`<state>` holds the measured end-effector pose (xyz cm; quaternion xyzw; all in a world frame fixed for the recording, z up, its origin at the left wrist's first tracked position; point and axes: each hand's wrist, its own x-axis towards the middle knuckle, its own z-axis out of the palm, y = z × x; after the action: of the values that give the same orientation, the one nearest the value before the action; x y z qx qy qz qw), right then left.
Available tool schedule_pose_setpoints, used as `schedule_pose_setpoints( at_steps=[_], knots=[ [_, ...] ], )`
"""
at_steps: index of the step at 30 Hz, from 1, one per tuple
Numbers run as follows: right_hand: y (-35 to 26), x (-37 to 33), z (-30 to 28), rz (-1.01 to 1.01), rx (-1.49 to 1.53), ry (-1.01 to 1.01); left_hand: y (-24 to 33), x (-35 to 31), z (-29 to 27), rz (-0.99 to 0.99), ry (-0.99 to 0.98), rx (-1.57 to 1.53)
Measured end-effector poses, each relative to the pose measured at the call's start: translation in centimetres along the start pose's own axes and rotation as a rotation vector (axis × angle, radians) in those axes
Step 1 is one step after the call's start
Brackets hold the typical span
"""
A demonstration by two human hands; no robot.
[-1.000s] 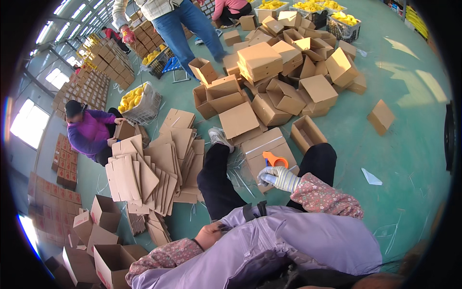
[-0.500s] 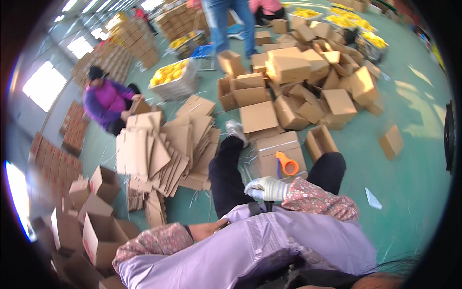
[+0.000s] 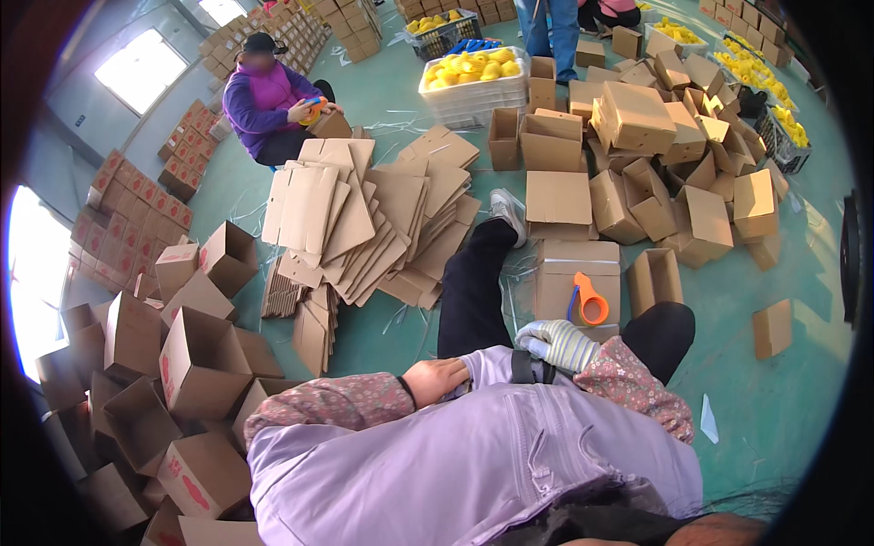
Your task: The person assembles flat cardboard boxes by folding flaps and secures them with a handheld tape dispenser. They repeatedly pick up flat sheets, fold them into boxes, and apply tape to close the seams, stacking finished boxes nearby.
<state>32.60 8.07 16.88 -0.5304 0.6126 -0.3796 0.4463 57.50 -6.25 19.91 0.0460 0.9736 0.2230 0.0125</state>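
Note:
My left hand [image 3: 435, 378], bare, rests at my lap with its fingers bent over an edge of the lavender apron [image 3: 492, 364]; the fingertips are hidden. My right hand [image 3: 557, 344], in a striped knit glove, lies closed beside a black strap [image 3: 522, 367] at my waist. Whatever its curled fingers may hold is hidden. Just beyond it, an orange tape dispenser [image 3: 594, 309] with a blue part lies on a closed cardboard carton [image 3: 553, 266] between my legs. An open carton [image 3: 655, 280] stands right of that one.
Flattened cartons [image 3: 309, 211] lie stacked ahead-left. Open boxes [image 3: 205, 364] crowd the left; more boxes [image 3: 637, 123] are heaped ahead-right. A person in purple [image 3: 264, 100] sits far left holding an orange tool. A crate of yellow items [image 3: 473, 96] stands beyond.
The view has shifted, so the scene sits lower and further right. More of my left hand now shows at the apron. My right hand stays near my waist; the tape dispenser has not moved.

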Motion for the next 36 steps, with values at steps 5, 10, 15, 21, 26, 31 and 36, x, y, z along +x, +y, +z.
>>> schedule_pose_setpoints(
  at_steps=[5,10,15,21,26,31,36],
  knots=[
    [0.4,0.2,-0.3,-0.058,-0.088,-0.021,2.2,1.8,1.3,-0.480,0.014,-0.628],
    [0.5,0.3,-0.6,-0.019,0.002,0.027,2.4,0.3,-0.9,-0.534,0.042,-0.799],
    [0.7,0.0,-0.2,-0.020,0.009,0.020,2.2,-0.5,-3.3,-0.317,0.015,-0.111],
    [1.0,-0.6,-0.7,0.011,0.017,0.034,1.7,0.5,-1.8,-0.365,0.101,-0.540],
    [2.3,-1.2,-0.9,0.002,0.053,0.079,0.9,1.1,-1.4,-0.238,-0.203,-0.461],
    [3.2,-2.1,-1.9,0.083,0.236,0.181,0.6,0.5,-2.1,-0.505,-0.188,-0.764],
    [2.7,-2.7,-4.2,0.042,0.356,0.316,-0.3,3.1,1.2,-0.430,-0.031,-0.277]
  ],
)
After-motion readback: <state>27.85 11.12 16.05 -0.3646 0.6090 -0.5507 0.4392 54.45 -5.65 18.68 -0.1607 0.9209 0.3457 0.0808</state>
